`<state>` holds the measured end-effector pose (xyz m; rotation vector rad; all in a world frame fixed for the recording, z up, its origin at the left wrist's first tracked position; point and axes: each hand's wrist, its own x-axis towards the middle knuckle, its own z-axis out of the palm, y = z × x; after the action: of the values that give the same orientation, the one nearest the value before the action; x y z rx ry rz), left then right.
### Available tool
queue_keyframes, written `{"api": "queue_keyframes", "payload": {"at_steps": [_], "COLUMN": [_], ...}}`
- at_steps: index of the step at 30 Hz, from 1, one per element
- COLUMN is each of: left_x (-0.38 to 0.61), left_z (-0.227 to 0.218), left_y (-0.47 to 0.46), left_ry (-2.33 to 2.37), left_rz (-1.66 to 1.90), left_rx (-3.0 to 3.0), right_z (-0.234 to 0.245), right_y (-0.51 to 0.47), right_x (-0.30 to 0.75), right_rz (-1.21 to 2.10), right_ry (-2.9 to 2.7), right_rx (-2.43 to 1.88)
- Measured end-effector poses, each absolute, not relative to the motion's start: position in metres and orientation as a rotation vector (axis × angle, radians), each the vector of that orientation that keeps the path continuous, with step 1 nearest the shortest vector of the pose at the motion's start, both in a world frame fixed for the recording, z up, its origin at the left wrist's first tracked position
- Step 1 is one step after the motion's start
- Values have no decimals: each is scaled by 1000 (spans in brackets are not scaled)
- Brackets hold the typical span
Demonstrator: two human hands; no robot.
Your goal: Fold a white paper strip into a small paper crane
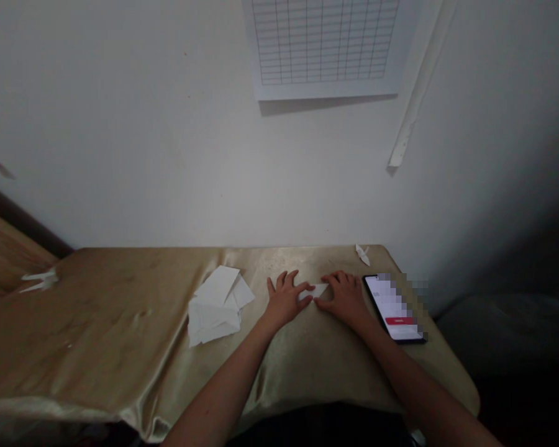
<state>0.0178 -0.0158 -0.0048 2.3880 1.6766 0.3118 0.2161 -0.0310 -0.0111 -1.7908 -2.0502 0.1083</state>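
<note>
A small folded piece of white paper (318, 290) lies on the cloth-covered table between my hands. My left hand (283, 302) pinches its left end with thumb and index finger, while the other fingers spread over the cloth. On the paper's right side, my right hand (346, 298) grips with thumb and fingertips, partly covering it. Left of my left hand is a loose pile of white paper sheets (214, 310), some with torn edges. A small folded paper figure (362, 255), shaped like a bird, rests near the table's back right corner.
A phone (395, 310) with a lit screen lies right of my right hand. White folded paper (41, 280) is at the far left. The gold tablecloth (112, 310) has creases. A printed grid sheet (326, 43) hangs on the wall behind.
</note>
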Motion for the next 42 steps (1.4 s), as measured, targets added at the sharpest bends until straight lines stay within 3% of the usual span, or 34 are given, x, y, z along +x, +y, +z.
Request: {"api": "queue_keyframes", "payload": {"at_steps": [42], "left_x": [24], "left_z": [-7], "left_y": [-15], "left_ry": [1693], "left_rz": [450], "left_rx": [2382], "right_z": [-17], "right_y": [-11], "right_x": [219], "right_rz": [37], "right_ry": [-1776], "right_rx": [-1923]}}
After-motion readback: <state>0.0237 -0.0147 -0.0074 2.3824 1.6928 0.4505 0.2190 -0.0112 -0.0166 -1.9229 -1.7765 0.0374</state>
